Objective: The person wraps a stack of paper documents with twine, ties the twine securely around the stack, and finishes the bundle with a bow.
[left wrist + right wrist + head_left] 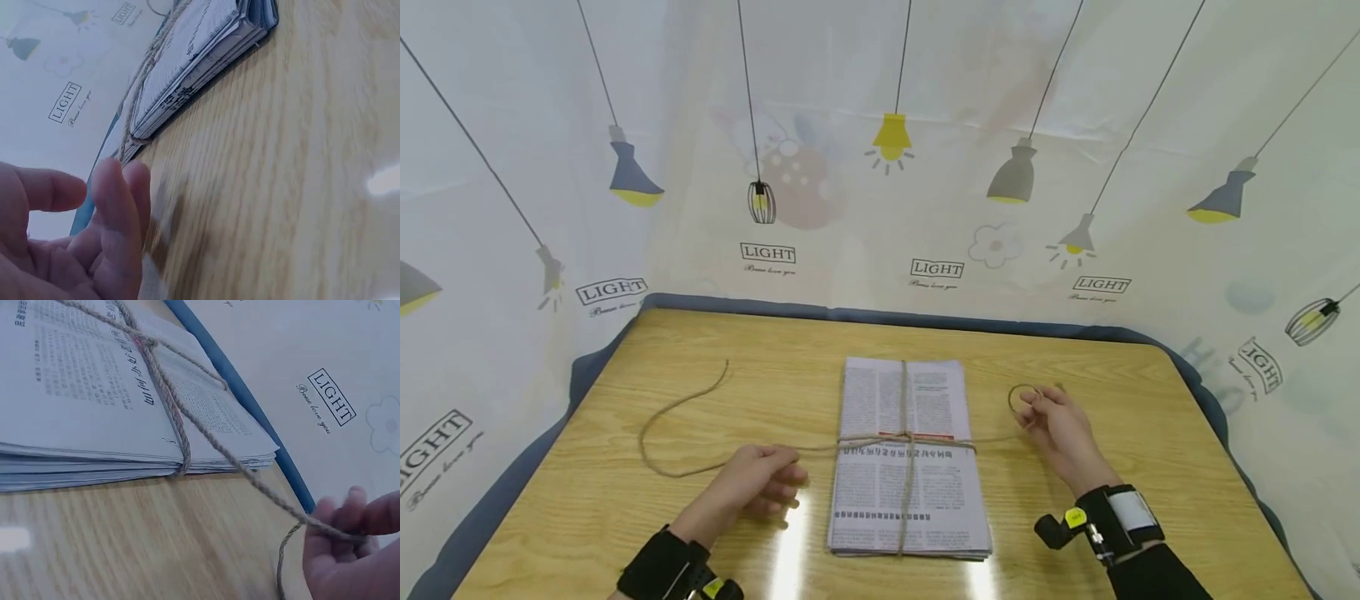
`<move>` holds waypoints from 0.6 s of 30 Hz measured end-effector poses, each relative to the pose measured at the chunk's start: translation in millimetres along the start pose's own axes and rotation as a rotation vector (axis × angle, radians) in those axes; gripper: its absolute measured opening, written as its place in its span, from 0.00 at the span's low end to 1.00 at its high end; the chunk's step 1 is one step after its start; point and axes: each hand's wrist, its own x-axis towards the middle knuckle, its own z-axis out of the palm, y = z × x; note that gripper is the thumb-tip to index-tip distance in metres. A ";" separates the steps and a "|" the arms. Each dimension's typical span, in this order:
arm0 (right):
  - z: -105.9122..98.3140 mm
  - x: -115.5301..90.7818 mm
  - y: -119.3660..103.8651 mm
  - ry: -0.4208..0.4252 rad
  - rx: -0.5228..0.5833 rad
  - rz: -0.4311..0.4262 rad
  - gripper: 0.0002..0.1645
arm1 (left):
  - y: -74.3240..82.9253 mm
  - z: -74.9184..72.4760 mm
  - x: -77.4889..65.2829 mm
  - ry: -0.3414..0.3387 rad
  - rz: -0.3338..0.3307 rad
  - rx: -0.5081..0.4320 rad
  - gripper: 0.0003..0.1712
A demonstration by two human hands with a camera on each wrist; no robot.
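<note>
On the middle of the bench (775,358), tied papers (868,492), lying flat in a neat stack, print showing on top. Around the papers, twine (909,437) in a cross, one run along the length, another across the width, crossing near the middle of the top sheet. To either side, a free end of twine: on the left, out past the left grip (760,479) and over the bench in a wide bend; on the right, out to the right grip (1063,425). Left grip near the left side of the papers, close to the twine, thumb and forefinger apart with a gap between, other fingers loosely bent. Contact between left grip and twine: cannot tell. Right grip to the right of the papers, clamped on the twine between thumb and fingers, with a small loop of twine beside the fingers. Round both wrists, black bands (1101,510) with small cameras (1052,532). Behind the bench, pale cloth (685,125) printed with hanging lamps and the word LIGHT, blue along the lower edge.
</note>
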 end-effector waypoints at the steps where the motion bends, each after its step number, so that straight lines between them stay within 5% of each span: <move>1: 4.1 0.7 -2.9 0.003 0.021 0.003 0.21 | 0.2 0.6 0.5 0.009 -0.007 -0.028 0.25; 3: 12.7 4.1 -7.7 0.014 0.047 0.009 0.16 | 0.4 1.6 1.9 0.035 -0.018 -0.072 0.26; 11: 46.4 18.3 -10.7 0.011 -0.098 0.033 0.25 | -1.5 1.0 8.7 0.093 -0.032 -0.195 0.28; 18: 72.4 21.8 -12.8 -0.056 -0.012 -0.012 0.26 | -4.6 -1.0 10.6 0.120 -0.035 -0.257 0.26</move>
